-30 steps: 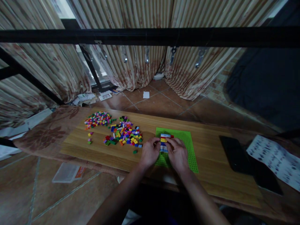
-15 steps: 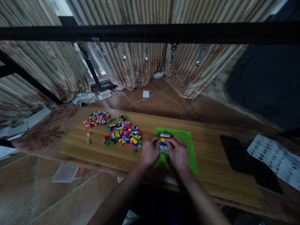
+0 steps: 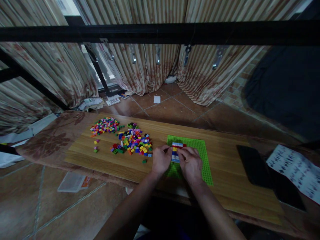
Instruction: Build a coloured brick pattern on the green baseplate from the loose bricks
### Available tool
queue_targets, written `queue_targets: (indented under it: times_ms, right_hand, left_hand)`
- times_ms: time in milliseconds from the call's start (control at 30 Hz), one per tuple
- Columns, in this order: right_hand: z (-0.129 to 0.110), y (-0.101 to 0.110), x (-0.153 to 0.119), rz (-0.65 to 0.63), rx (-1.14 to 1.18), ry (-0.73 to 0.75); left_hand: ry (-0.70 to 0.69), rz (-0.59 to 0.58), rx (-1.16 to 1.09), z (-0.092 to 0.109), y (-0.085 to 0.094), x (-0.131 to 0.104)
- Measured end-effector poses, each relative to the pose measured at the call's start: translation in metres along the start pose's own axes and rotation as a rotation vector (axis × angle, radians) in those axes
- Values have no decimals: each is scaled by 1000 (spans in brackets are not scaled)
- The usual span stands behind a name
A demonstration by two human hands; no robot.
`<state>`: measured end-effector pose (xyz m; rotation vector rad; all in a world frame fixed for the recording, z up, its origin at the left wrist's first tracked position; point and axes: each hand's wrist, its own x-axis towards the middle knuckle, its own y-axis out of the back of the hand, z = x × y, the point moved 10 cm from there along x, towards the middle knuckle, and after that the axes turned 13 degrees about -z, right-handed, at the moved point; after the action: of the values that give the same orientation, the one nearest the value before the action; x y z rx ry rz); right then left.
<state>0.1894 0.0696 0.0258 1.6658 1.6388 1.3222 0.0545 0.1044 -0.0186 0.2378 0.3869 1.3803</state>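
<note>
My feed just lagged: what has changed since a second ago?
Little: the camera view has shifted slightly, so the black rail sits higher in the picture. I see nothing taken up or let go. The left hand and right hand stay at the brick build on the green baseplate; the loose bricks lie as before.

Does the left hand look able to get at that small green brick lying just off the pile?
Probably yes: the small green brick lies on the wooden board beside the left hand, with nothing visible between them, though that hand is up against the brick build.
</note>
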Motion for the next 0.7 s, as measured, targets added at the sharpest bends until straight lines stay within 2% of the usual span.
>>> queue_targets:
  times_ms: [267,433,567,700]
  right_hand:
    - [-2,0,2,-28,25,19]
    - [3,22,-14,65,125,9]
    - [13,37,-47,125,204,-33]
    - [11,24,-82,17,208,-41]
  left_hand:
    - [-22,20,8,-1,-2,1]
    - [-82,0,53,9,8,-12]
    - [-125,30,43,2,38,-40]
    - [-86,132,71,-25,84,-73]
